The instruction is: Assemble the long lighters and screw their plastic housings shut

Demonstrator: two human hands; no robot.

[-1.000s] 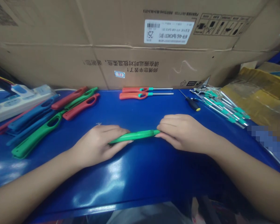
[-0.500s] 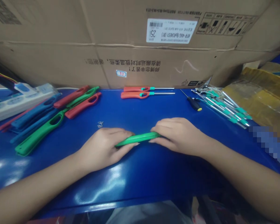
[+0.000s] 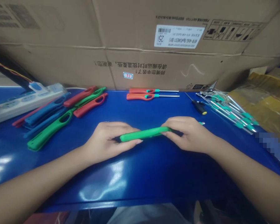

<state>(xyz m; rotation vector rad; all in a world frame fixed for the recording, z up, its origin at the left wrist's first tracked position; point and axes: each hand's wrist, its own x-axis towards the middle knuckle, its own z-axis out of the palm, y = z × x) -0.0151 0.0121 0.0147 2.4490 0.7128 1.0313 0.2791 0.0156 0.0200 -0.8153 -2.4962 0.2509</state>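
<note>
Head camera view: a long slim green plastic handle [image 3: 142, 134] spans the space between two bare hands, over a glossy blue desk [image 3: 154, 174]. The left grip [image 3: 113, 137] pinches near one end, thumb against fingers; the right grip [image 3: 186, 133] pinches the other. It looks light, stiff and smooth, perhaps slippery, best held by its ends. Left of the left grip lie red, blue and green plastic handles [image 3: 50, 130].

Tabletop [image 3: 149, 177] open nearside of hands [image 3: 106, 138]; cardboard box [image 3: 130, 34] blocks far side; handles [image 3: 45, 133] crowd left.
</note>
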